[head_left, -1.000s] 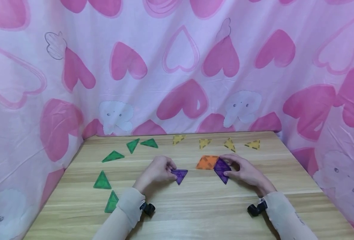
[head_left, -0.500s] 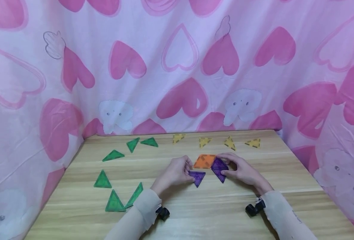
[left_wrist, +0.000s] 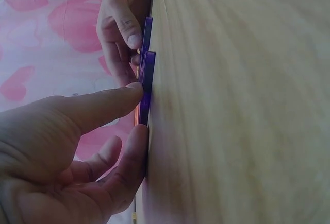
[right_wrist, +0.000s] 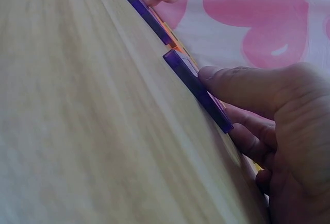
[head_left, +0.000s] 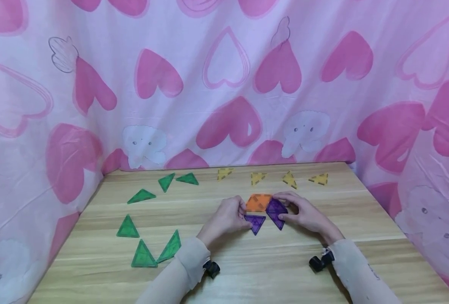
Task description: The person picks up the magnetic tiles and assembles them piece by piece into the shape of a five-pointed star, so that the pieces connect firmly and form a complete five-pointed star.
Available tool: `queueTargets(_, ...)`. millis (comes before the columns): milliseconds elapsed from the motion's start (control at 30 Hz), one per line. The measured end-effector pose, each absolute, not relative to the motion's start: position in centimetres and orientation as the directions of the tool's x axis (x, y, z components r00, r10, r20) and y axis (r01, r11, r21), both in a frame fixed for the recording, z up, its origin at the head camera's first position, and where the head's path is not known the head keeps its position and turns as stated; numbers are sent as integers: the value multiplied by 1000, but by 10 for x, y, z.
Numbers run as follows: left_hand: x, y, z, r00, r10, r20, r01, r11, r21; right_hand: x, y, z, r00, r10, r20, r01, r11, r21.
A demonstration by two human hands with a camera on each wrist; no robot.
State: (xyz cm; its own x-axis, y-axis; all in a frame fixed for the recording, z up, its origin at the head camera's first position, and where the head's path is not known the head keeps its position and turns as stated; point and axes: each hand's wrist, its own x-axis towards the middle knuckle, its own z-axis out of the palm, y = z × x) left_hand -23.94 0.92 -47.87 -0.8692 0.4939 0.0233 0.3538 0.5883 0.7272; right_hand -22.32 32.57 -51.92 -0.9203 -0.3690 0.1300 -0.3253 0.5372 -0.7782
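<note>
In the head view the left hand [head_left: 229, 216] pinches a small purple triangle [head_left: 256, 223] just below an orange piece [head_left: 258, 203]. The right hand [head_left: 304, 212] grips a larger purple piece [head_left: 275, 213], thumb on its near side, against the orange piece's right edge. A narrow gap shows between the two purple pieces. From the left wrist, thumb and fingers hold the purple triangle [left_wrist: 147, 87] low at the table. From the right wrist, the thumb rests on the purple piece [right_wrist: 198, 91], with part of the fingers hidden behind it.
Several green triangles [head_left: 143, 254] lie in a curve on the left of the wooden table [head_left: 270, 270]. Several yellow triangles [head_left: 258, 178] lie along the back. A cloth with pink hearts [head_left: 229, 122] hangs behind the table and at its sides.
The left hand has moved right with the small purple triangle, up to below the orange piece. A green triangle formerly behind the left sleeve shows. The right hand keeps its grip, nearly still.
</note>
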Motion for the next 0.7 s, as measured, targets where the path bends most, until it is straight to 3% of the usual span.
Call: queueTargets(700, -243, 7, -481, -875, 481, 44, 366, 599, 712, -224, 327, -520, -920, -370, 125, -328, 558, -763)
